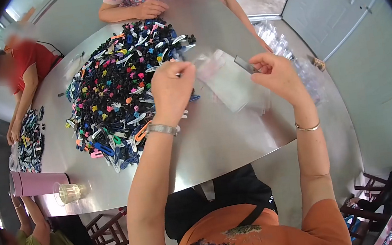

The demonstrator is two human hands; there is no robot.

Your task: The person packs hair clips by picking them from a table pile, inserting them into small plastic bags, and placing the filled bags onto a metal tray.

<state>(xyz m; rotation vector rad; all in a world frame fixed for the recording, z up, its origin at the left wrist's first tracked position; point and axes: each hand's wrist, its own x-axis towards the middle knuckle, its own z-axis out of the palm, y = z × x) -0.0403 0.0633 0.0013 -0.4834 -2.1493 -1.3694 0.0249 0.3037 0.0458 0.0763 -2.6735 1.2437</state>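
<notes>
A large pile of colourful hair clips (121, 90) covers the middle of the steel table. At its right edge is my left hand (173, 93), closed with the fingers curled; a small pale bit shows at the fingers, too little to name. My right hand (278, 77) is raised over the right side, thumb and fingers bent together in a pinch. Its fingertips are beside a dark narrow strip (243, 63); whether they grip it I cannot tell. Between my hands lie clear plastic bags (228, 89), partly blurred.
Across the table (219, 154) a person's hand (151, 9) rests by the pile. At left, another person's hands work at a smaller clip heap (31, 147). A pink tumbler (42, 182) and a glass cup (67, 192) stand near the front-left edge. Filled bags (277, 44) lie beyond the right edge.
</notes>
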